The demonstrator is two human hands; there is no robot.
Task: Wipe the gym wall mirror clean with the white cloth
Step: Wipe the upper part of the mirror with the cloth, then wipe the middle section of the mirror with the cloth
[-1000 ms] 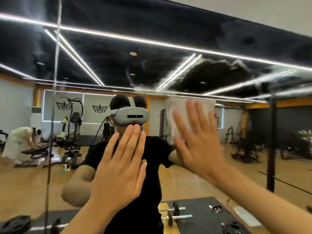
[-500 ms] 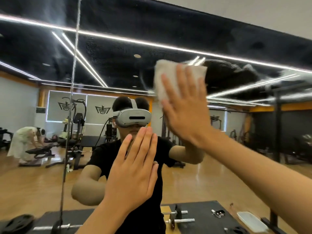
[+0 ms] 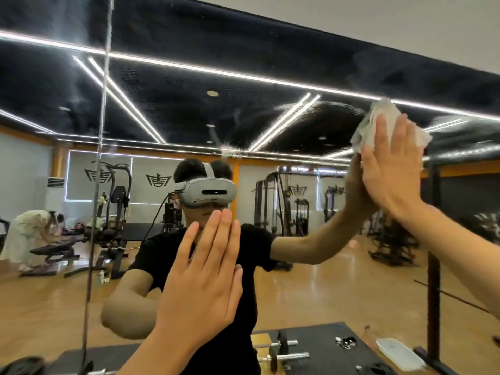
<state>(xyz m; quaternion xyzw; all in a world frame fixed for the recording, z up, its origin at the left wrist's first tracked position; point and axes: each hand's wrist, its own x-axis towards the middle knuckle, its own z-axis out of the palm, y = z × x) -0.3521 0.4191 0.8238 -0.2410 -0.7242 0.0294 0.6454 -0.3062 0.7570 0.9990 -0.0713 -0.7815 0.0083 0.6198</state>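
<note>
High on the right of the mirror (image 3: 243, 77), the right hand (image 3: 392, 171) presses the cloth (image 3: 378, 117) to the glass, fingers straight and close together, not curled round it. A second ago the cloth sat near the middle at head height. Half a second ago it had climbed, and now it has swept well to the right, so the stroke is arcing across the upper glass. Hazy streaks (image 3: 335, 106) lie just beside the cloth and a smudge (image 3: 228, 147) shows nearer the centre, so I judge this upper band only partly clean. The left hand (image 3: 205, 280) stays low at centre, flat, fingers straight and together, holding nothing. It seems to brace on the glass, though contact is hard to confirm from behind. Most of the cloth is hidden by the right hand, and the mirror's right and bottom edges run out of frame.
</note>
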